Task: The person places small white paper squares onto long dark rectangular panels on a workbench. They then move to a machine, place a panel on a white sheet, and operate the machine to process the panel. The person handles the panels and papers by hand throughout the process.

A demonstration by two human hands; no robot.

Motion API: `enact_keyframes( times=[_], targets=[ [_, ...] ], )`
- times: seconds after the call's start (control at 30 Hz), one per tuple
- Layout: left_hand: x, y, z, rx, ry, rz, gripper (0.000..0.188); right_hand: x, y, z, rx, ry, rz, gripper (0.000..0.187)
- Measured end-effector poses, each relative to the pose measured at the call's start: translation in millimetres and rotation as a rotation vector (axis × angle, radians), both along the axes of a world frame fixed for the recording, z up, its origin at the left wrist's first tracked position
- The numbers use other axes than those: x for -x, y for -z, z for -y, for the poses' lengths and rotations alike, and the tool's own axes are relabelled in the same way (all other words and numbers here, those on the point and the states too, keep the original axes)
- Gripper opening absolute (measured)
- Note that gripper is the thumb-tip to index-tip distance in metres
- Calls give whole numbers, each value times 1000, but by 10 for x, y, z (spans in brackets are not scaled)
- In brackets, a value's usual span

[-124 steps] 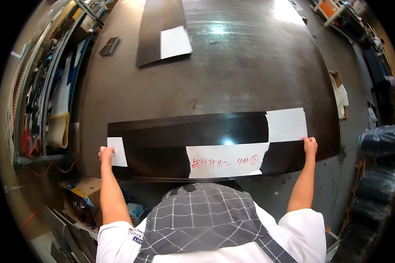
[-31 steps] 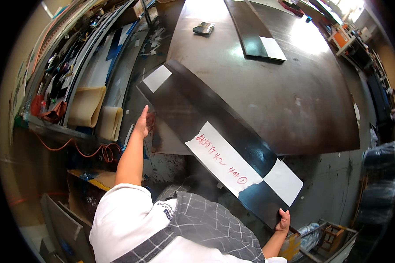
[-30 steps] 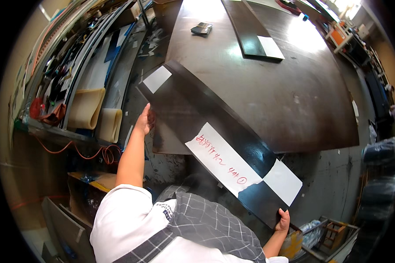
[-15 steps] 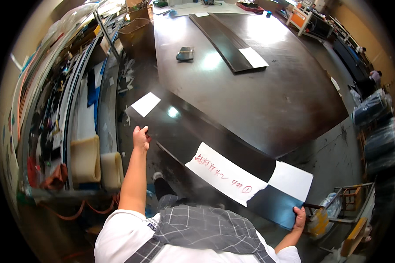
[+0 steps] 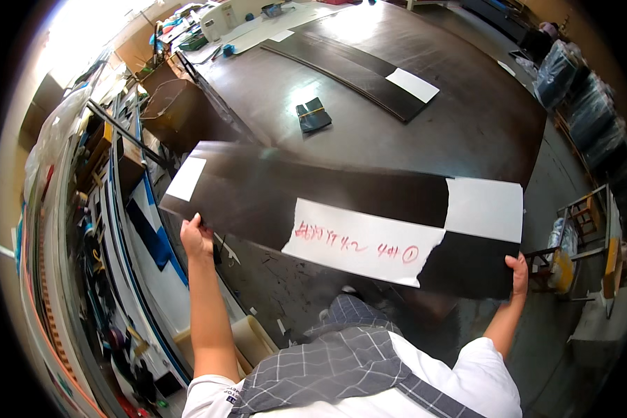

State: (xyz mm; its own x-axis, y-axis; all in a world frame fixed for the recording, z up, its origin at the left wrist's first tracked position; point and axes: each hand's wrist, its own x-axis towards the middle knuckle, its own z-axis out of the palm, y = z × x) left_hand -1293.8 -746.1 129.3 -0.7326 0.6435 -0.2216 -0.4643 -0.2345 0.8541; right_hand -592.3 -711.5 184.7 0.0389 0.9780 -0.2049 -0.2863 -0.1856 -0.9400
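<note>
A long, flat black sheet (image 5: 258, 181) spans the space in front of me, held up at both ends. My left hand (image 5: 197, 237) is closed on its near edge at the left end. At the right end, my right hand (image 5: 517, 274) grips the short edge, thumb on top and the other fingers mostly hidden underneath. Lying on the sheet are a torn white paper strip (image 5: 362, 244) with red handwriting, a white paper piece (image 5: 488, 205) at the right end, and a smaller white paper (image 5: 186, 179) near my left hand.
Beyond the sheet stands a large dark table (image 5: 481, 104) bearing stacked long black strips (image 5: 327, 66) and a banded dark bundle (image 5: 314, 116). A brown bin (image 5: 177, 108) and racked material lie left. A framed stand (image 5: 606, 244) and plastic-wrapped rolls (image 5: 589, 104) are right.
The sheet now sits more level and farther left, its left end lifted over the floor and rack side. Both hands keep their grip. My view has turned, so the table things appear shifted.
</note>
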Motion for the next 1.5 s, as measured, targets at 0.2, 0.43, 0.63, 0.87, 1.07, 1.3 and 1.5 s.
enact_keyframes(
  times=[0.2,0.43,0.63,0.87,1.07,1.3,1.5],
  targets=[
    [1012,-64,-1586,-31,117,-26,14,869,44,-690,-89,16,-138,35],
    [1646,-191,-3722,-53,212,-37,8,1606,271,-1897,-106,106,-76,34],
    [2000,64,-5662,-57,307,-20,13,1824,300,-3044,-144,177,30,37],
    [1776,646,-7746,35,402,31,21,1973,595,-4277,-41,243,-43,34],
    [1669,1824,-8625,131,370,90,19,1974,1203,-5237,200,267,69,35],
    [1555,2056,-8530,410,455,15,13,1772,2007,-5337,385,336,122,33],
    [1590,2053,-8651,396,418,27,13,2047,1917,-5743,385,360,155,33]
  ],
)
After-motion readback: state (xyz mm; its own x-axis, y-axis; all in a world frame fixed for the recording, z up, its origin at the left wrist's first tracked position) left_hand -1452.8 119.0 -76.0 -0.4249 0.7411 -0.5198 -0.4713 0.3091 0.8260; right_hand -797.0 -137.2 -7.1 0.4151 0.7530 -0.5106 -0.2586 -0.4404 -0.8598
